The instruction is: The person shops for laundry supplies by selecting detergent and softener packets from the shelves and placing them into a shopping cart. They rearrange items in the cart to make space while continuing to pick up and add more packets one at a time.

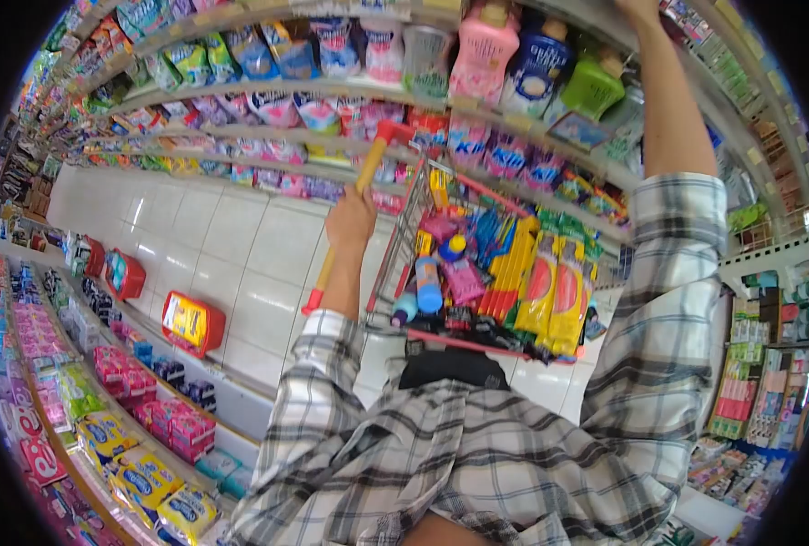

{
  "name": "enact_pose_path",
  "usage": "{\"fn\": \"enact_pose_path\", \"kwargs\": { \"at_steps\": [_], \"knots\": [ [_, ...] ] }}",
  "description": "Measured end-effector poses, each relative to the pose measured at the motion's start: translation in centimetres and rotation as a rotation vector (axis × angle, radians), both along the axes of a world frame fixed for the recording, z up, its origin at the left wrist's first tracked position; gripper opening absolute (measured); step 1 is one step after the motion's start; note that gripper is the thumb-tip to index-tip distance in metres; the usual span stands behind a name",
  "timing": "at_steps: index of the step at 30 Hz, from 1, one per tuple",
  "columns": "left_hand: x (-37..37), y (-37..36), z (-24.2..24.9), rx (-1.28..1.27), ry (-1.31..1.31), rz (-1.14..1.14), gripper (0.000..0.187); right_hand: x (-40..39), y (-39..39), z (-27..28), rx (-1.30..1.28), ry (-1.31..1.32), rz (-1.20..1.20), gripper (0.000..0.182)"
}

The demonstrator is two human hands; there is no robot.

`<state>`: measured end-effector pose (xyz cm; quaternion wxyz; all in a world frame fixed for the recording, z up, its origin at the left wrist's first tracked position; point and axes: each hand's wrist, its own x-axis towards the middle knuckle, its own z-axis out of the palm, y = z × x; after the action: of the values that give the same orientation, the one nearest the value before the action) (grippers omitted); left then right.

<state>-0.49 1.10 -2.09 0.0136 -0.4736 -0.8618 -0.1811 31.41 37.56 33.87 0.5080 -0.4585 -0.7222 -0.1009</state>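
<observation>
My left hand (351, 218) is wrapped around the yellow handle (368, 166) of a shopping cart (397, 247); red end pieces cap this bar. Inside the cart lie a light blue bottle (428, 284), pink packets (462, 278), yellow packs with a red round print (564, 296) and other packaged goods. My right arm stretches up to the shelf at the top edge, where my right hand (639, 9) is mostly cut off, its fingers out of sight. Below that hand stand a green bottle (594, 91), a dark blue bottle (537, 68) and a pink bottle (484, 55).
Shelves of colourful pouches (318, 109) run along the far side. Lower left, another shelf holds pink packs (175, 428) and yellow packs (145, 473). Red containers, one with a yellow label (192, 323), stand by the tiled floor (232, 227). More racks (741, 391) are on the right.
</observation>
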Motion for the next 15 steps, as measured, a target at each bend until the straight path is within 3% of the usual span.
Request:
{"fn": "enact_pose_path", "kwargs": {
  "at_steps": [3, 4, 6, 10, 11, 12, 13, 15],
  "knots": [
    [0.0, -0.1, 0.0, -0.005, 0.012, -0.005, 0.040, -0.6, -4.2, -0.4, 0.213, 0.101, 0.294, 0.031],
    [0.0, 0.0, 0.1, -0.001, 0.008, -0.009, 0.040, -1.3, -6.4, -1.3, 0.414, 0.140, 0.316, 0.025],
    [0.0, 0.1, -0.1, -0.022, 0.044, -0.011, 0.040, -2.0, -11.9, -3.7, 0.257, 0.282, 0.393, 0.022],
    [0.0, 0.1, 0.1, -0.026, 0.062, -0.010, 0.040, -2.4, -20.8, -14.3, 0.166, 0.144, 0.269, 0.027],
    [0.0, 0.0, 0.0, -0.027, 0.057, -0.014, 0.040, -3.2, -24.0, -17.1, -0.119, 0.231, 0.363, 0.031],
    [0.0, 0.1, 0.0, -0.025, 0.055, -0.018, 0.040, -2.7, -24.4, -22.3, -0.219, 0.077, 0.211, 0.032],
    [-0.1, 0.1, -0.1, -0.023, 0.055, -0.023, 0.040, -3.4, -26.8, -26.2, -0.373, 0.135, 0.303, 0.032],
    [0.0, -0.1, -0.2, -0.036, 0.057, -0.022, 0.041, -3.5, -30.4, -33.9, -0.953, 0.218, 0.402, 0.029]
  ]
}}
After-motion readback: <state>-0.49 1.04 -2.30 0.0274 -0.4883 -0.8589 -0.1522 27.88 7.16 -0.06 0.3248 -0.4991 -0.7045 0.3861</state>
